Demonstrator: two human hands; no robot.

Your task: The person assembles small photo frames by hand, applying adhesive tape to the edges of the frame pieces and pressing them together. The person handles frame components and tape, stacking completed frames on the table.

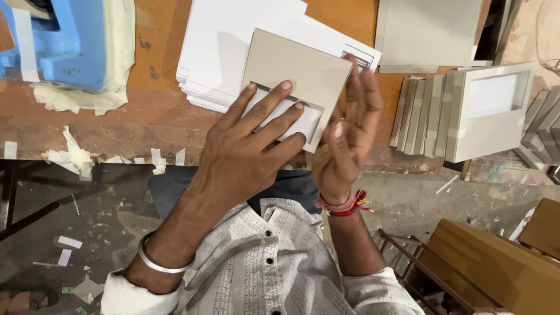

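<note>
The left hand lies flat, fingers spread and gripping nothing, pressing on a grey cardboard frame with a rectangular window that rests on a stack of white paper sheets on the worn orange worktable. The right hand stands open, blurred, at the frame's right edge, holding nothing. Finished grey frames lean in a row well to the right.

Grey cardboard frame: flat, roughly square board, matt beige-grey, with a rectangular window cut low in its face; white sheet shows through the window. Pose: tilted, turned slightly clockwise, lying on a stack of white cards at the near edge of a worn orange workbench. State: pressed flat under the spread fingers of the left hand; right edge met by the right hand, fingers blurred.
</note>
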